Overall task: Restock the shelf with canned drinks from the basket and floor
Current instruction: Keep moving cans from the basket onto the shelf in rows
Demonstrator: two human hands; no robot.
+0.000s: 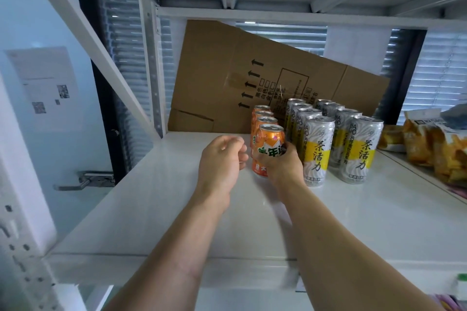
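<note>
Orange cans: four in one row running front to back, centre of the frame; the front orange can [268, 149] stands upright on the white shelf [156, 197], long axis vertical, pull-tab top up, its green-and-white label facing the camera.
Rear orange cans [262, 115]: three, lined up straight behind the front one, only their tops and upper sides showing.
Tall silver-and-yellow cans [318, 149]: eight counted, in two front-to-back rows of four just right of the orange row; all upright, black characters on the yellow bands facing forward.
Right hand [283, 164]: wrapped around the lower half of the front orange can, fingers closed on its right side and front, thumb across the label; a firm hold on the can.
Left hand [222, 159]: just left of the same can, fingers loosely curled inward, holding nothing; whether the fingertips touch the can I cannot tell.
Forearms: two, bare, reaching in from the bottom of the frame.
Cardboard sheet [252, 78]: one, flattened, leaning tilted against the back of the shelf behind the cans, printed arrows pointing left.
Snack bags [429, 144]: several orange packets at the right edge of the frame, apart from the cans; exact number unclear.
</note>
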